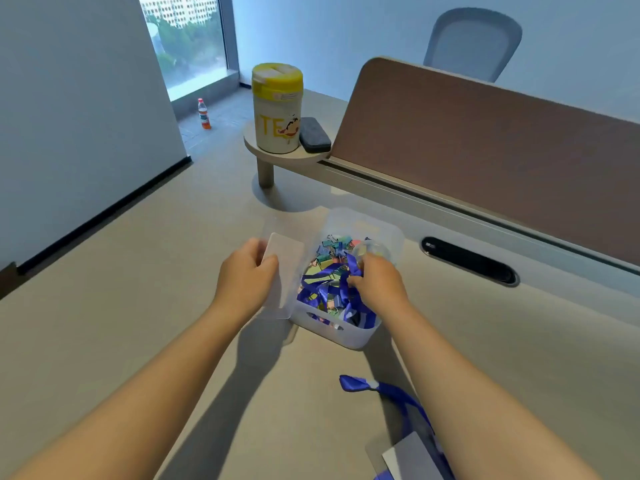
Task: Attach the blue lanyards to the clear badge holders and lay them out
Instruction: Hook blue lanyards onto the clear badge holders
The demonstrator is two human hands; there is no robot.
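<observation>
My left hand (246, 271) holds a clear badge holder (284, 271) upright, just left of a translucent white bin (341, 332). The bin is filled with tangled blue lanyards (323, 289) and several coloured binder clips (330, 249). My right hand (375, 280) reaches into the bin with its fingers pinched on a blue lanyard strap. Close to me lies another blue lanyard (388, 393), which runs to a badge holder with a card (407, 457) at the bottom edge, partly behind my right forearm.
The beige desk (138, 323) carries a brown divider panel (485, 150) at the back right and a black cable slot (469, 259). A small raised shelf holds a yellow-lidded canister (276, 107) and a dark eraser (314, 136). A chair stands beyond the divider.
</observation>
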